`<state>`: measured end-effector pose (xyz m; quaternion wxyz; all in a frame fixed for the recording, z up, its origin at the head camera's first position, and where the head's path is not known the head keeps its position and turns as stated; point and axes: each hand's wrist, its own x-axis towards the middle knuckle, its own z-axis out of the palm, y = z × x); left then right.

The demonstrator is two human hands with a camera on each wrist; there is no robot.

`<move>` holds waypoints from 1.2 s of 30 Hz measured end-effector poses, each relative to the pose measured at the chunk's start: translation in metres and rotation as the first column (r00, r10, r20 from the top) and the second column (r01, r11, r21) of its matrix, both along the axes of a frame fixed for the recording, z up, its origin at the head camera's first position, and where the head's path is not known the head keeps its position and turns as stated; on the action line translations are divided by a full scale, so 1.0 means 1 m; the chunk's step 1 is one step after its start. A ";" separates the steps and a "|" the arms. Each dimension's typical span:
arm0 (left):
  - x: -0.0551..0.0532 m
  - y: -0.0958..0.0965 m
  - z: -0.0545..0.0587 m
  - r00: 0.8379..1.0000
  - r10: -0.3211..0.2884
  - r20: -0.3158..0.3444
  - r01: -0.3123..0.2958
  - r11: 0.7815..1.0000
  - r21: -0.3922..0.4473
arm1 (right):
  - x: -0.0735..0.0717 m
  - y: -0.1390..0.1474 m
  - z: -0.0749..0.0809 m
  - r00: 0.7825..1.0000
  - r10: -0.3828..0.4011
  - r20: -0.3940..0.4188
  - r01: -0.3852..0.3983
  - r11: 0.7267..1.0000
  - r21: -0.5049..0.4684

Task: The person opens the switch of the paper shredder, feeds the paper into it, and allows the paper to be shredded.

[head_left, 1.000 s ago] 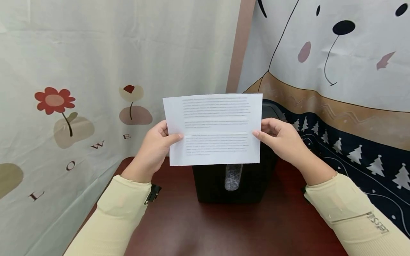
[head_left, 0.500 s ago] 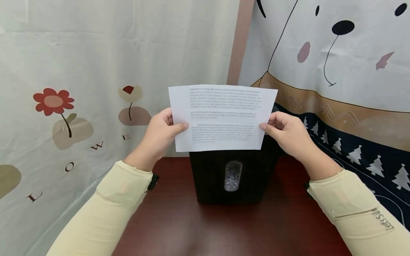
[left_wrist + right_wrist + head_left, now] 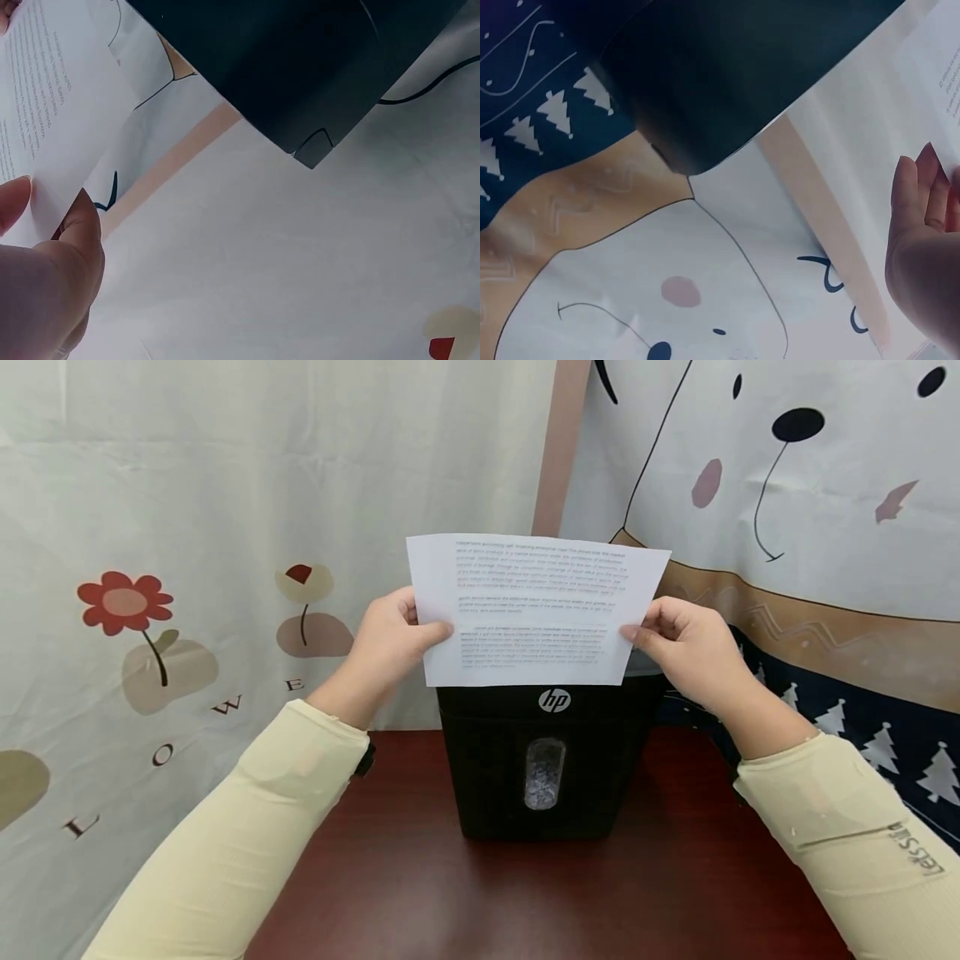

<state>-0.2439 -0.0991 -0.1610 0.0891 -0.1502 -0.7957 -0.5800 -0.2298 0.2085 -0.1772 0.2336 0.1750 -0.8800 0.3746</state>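
A sheet of paper (image 3: 536, 610) with printed English text is stretched between both hands, in front of and above a black HP paper shredder (image 3: 495, 768). My left hand (image 3: 390, 647) pinches its left edge, thumb on the printed side and fingers behind. On the opposite edge, my right hand (image 3: 693, 647) pinches the sheet the same way. The paper's lower edge overlaps the shredder's top in the head view, hiding most of it. In the left wrist view the left hand (image 3: 56, 255) grips the paper (image 3: 67, 97); the right wrist view shows the right hand (image 3: 930, 240) at the sheet's edge.
The shredder stands on a dark red-brown table (image 3: 525, 902); shredded bits show through its window (image 3: 543, 774). A pale curtain with flowers (image 3: 225, 485) hangs at left and behind, and a bear-printed cloth (image 3: 810, 527) at right. A black cord (image 3: 435, 86) runs from behind the shredder.
Both hands have raised the paper and moved it slightly right and away, tilting it. The shredder's front and HP logo have come into view below it.
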 end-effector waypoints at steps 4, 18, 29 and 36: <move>-0.005 0.006 0.006 1.000 0.012 -0.025 -0.012 1.000 0.005 | -0.006 0.004 0.004 1.000 -0.028 0.008 0.028 1.000 0.002; -0.036 0.017 0.009 0.997 0.062 -0.049 -0.058 0.995 0.084 | -0.026 0.006 0.011 0.996 -0.087 -0.024 0.086 0.996 -0.022; -0.061 0.021 0.002 0.996 0.034 -0.088 -0.027 0.997 0.078 | -0.036 0.006 0.008 0.993 -0.117 0.014 0.117 0.993 -0.022; -0.072 0.024 -0.001 0.992 0.015 -0.128 -0.011 0.999 0.031 | -0.043 0.011 0.003 0.991 -0.131 0.031 0.132 0.991 -0.027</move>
